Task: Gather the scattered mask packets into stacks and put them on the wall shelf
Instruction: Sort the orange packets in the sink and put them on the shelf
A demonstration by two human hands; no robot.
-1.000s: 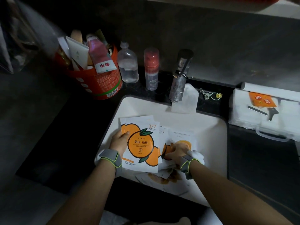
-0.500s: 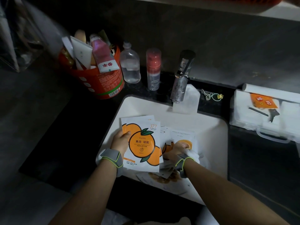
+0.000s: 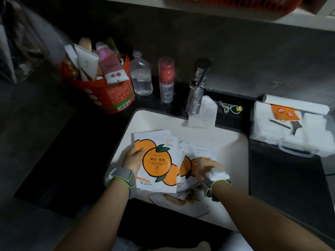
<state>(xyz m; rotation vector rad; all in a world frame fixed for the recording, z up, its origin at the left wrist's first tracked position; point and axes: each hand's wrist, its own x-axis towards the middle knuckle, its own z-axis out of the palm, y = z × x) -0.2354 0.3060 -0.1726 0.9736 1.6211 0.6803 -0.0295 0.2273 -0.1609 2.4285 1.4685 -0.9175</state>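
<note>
My left hand [image 3: 133, 159] holds a small stack of white mask packets [image 3: 157, 162] printed with oranges, upright over the white sink [image 3: 233, 153]. To its right, my right hand [image 3: 204, 167] grips the edge of more orange-printed packets [image 3: 186, 164] lying in the basin. Another packet [image 3: 184, 201] lies flat under them near the sink's front edge. The wall shelf [image 3: 308, 20] runs along the top of the view, with a red basket on it.
A red bucket [image 3: 112, 95] stuffed with bottles and tubes stands at the back left. A clear bottle [image 3: 141, 77], a red-capped spray bottle [image 3: 166, 78] and the tap [image 3: 196, 87] line the back. A white plastic case [image 3: 293, 131] sits on the counter at right.
My right hand has shifted slightly right and closed on the packets in the basin. The left hand's stack has stayed nearly in place.
</note>
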